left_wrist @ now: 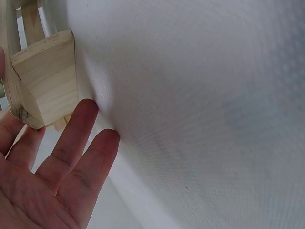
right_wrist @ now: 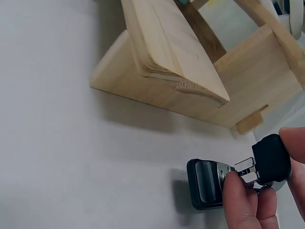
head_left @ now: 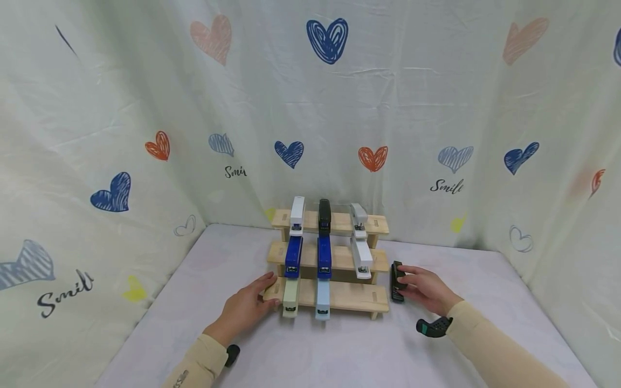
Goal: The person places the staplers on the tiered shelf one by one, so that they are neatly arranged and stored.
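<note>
On the table stands a three-tier wooden rack (head_left: 349, 299) bearing several staplers. My left hand (head_left: 247, 305) grips the left end of its lowest board, thumb towards the front; in the left wrist view, two fingers of this hand (left_wrist: 71, 167) reach past the wood, nearly straight. To the right of the rack is a black stapler (head_left: 397, 285), its long side pointing away from me. My right hand (head_left: 424, 290) pinches its upper arm from the right. The right wrist view shows the black stapler (right_wrist: 205, 183) with a gap between arm and base, fingertips at the metal part.
Upper tier: a white stapler (head_left: 297, 213), a dark one (head_left: 324, 215) and a grey-white one (head_left: 359, 215). Middle tier: two blue staplers (head_left: 293, 253) and a white one (head_left: 361, 256). Lowest tier: pale green (head_left: 290, 296) and light blue (head_left: 323, 296) staplers. A patterned curtain (head_left: 339, 108) hangs behind.
</note>
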A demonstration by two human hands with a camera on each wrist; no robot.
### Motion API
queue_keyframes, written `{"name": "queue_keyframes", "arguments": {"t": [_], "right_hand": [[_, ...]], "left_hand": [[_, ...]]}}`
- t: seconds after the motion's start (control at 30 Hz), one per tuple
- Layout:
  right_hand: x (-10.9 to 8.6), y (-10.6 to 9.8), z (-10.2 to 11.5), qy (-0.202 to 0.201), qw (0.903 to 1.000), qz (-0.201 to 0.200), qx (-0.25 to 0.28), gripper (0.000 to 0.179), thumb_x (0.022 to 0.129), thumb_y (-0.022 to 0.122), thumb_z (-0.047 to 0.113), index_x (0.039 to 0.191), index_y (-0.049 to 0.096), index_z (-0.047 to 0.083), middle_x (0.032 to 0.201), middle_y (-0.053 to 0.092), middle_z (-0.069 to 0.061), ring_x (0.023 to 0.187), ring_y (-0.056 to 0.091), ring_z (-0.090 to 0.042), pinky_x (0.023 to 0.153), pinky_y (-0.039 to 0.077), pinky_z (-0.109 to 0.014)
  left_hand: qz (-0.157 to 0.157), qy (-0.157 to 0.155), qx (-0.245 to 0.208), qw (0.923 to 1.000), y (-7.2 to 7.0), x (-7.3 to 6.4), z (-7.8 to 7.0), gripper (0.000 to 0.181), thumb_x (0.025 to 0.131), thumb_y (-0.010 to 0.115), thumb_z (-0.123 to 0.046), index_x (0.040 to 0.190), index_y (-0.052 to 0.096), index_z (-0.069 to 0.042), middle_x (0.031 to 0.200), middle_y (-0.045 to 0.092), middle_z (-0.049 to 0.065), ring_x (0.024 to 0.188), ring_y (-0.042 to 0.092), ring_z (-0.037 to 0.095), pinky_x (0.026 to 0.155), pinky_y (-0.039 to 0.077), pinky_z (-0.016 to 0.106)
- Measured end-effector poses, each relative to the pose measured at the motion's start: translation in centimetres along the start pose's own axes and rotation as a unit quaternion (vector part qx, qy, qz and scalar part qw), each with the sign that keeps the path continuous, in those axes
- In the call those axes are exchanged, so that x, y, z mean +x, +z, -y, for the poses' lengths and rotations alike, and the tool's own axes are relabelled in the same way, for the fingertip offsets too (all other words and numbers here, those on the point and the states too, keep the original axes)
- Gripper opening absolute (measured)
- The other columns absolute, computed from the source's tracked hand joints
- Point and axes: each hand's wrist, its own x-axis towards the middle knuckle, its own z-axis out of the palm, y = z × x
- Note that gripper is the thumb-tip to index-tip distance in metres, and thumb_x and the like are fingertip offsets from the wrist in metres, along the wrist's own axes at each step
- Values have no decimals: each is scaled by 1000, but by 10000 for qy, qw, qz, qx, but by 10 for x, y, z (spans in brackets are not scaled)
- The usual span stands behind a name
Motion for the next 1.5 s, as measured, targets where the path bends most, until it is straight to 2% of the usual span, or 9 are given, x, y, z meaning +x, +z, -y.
{"name": "queue_keyframes", "arguments": {"t": [0.3, 0.57, 0.67, 0.87, 1.2, 1.5], "right_hand": [[-32, -16, 0, -101, 9999, 6, -52, 66, 95, 60, -1, 153, 29, -4, 159, 4, -29, 137, 24, -43, 99, 47, -44], [-52, -20, 4, -232, 9994, 113, -237, 66, 94, 64, 3, 152, 32, -6, 156, 9, -31, 132, 32, -44, 96, 49, -44], [-58, -18, 6, -246, 9992, 113, -280, 64, 94, 63, 2, 151, 35, -6, 155, 15, -30, 126, 41, -39, 95, 50, -44], [-71, -13, 6, -414, 9981, 356, -293, 58, 94, 63, -1, 147, 40, -7, 150, 25, -32, 111, 56, -29, 95, 50, -45], [-86, 5, 4, -492, 9948, 843, -301, 52, 92, 68, 3, 140, 50, -5, 141, 40, -30, 108, 60, -29, 94, 50, -45], [-86, 25, 0, -496, 9916, 1156, -293, 50, 91, 69, 4, 137, 53, -5, 118, 52, -20, 100, 62, -27, 93, 52, -44]], "left_hand": [[21, -16, 10, 10000, 0, 1, 0, 64, 88, 76, -40, 144, 56, -17, 151, 47, -4, 93, 65, 13, 72, 53, 36], [14, -29, -18, 10000, -2, 1, -1, 63, 89, 76, -39, 144, 56, -17, 151, 47, -3, 93, 65, 12, 74, 52, 36], [14, -5, -29, 10000, -2, 1, -2, 62, 89, 76, -38, 144, 56, -16, 151, 47, -3, 94, 65, 12, 74, 52, 36], [15, 21, 5, 10000, -2, 1, -1, 62, 90, 76, -38, 144, 56, -16, 151, 47, -3, 94, 65, 13, 75, 53, 37], [27, 8, -7, 10000, 0, 1, 0, 62, 89, 76, -38, 144, 56, -16, 151, 47, -3, 92, 65, 12, 72, 52, 35], [65, -10, -61, 10000, 0, 1, 2, 64, 89, 76, -40, 145, 55, -16, 152, 46, -2, 93, 65, 12, 74, 53, 37]]}}
